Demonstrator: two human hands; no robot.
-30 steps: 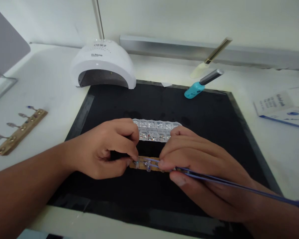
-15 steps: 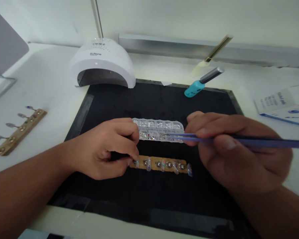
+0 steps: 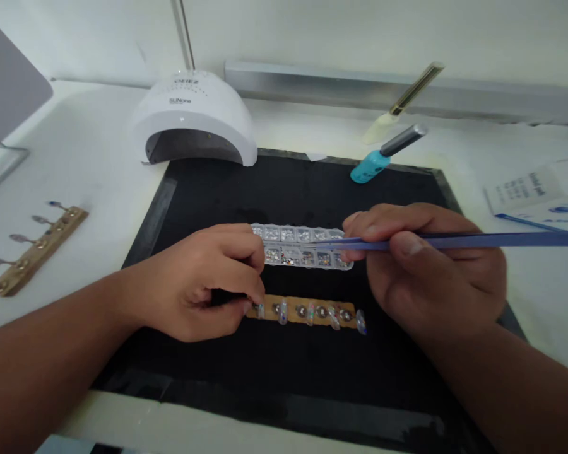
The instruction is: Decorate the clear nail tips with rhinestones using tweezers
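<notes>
My left hand point(image 3: 208, 277) is closed, thumb and forefinger pinching the left end of a wooden nail-tip stand point(image 3: 292, 304). Clear, glittery nail tips point(image 3: 283, 313) and round metal knobs line this stand; one tip juts past its right end. In my right hand point(image 3: 430, 271) are blue tweezers point(image 3: 502, 240), lying nearly level with their points to the left. The points are over the middle strip of a clear rhinestone case point(image 3: 284, 246), whose two rows of small compartments hold tiny stones. Whether a stone sits between the points is too small to tell.
A white nail lamp point(image 3: 194, 120) stands at the back left of the black mat point(image 3: 246, 372). A turquoise bottle point(image 3: 369, 169) and a pale bottle point(image 3: 381, 129) are at the back right. Another wooden stand point(image 3: 38, 252) lies left, and a printed card point(image 3: 539, 202) right.
My right hand has moved slightly left and up with the tweezers, whose points went from the lower row of compartments to the case's middle strip. My left hand has stayed put.
</notes>
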